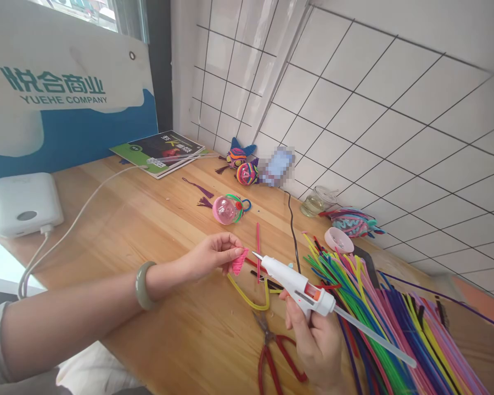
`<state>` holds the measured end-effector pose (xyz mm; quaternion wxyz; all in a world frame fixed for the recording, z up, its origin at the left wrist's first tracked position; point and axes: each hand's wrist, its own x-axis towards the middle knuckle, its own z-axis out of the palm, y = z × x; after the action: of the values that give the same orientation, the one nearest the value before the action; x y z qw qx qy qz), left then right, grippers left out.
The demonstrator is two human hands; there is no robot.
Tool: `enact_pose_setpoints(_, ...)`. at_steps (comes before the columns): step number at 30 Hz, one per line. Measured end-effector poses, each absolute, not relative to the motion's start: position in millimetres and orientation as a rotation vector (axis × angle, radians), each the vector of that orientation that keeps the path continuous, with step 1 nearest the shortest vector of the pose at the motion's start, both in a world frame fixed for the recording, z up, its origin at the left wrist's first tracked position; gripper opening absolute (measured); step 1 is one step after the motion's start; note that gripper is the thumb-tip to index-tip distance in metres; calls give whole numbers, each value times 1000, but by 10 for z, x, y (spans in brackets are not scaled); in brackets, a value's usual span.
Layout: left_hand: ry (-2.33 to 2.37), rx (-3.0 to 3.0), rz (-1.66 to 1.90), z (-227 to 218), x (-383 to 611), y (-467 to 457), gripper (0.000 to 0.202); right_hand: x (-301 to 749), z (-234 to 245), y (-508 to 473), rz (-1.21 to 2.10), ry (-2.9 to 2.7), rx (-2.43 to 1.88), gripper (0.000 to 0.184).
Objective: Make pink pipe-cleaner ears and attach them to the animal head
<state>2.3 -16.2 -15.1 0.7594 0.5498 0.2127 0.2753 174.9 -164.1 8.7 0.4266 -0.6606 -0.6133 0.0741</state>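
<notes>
Pinched between the thumb and fingers of my left hand is a small ridged pink pipe-cleaner piece. My right hand grips a white hot glue gun by its handle, with a long glue stick sticking out of its back. The gun's nozzle points left and ends just right of the pink piece. Below, red-handled scissors lie on the wooden table. Near both hands lie a bent yellow pipe cleaner and a straight pink pipe cleaner.
A clear ball ornament with a tassel lies beyond my left hand. Many coloured pipe cleaners spread at the right. Along the wall stand decorated balls, a glass jar and a pink dish. A white power bank with a cable sits left.
</notes>
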Motion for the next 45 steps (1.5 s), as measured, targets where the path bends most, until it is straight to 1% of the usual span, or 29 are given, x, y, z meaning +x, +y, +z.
enact_pose_setpoints(15, 471, 1192, 588, -132, 36, -182, 22, 1774, -8, -1661, 142, -1563, -1704, 22)
enact_pose_setpoints(31, 538, 1207, 582, -43, 42, -205, 26, 1741, 75, -1626, 29, -1629, -1646, 15)
enact_pose_setpoints(37, 534, 1202, 585, -37, 41, -212, 26, 1728, 89, -1631, 55, -1626, -1622, 11)
enact_pose_setpoints(45, 513, 1194, 587, -57, 39, -208, 26, 1734, 85, -1634, 55, -1622, -1631, 13)
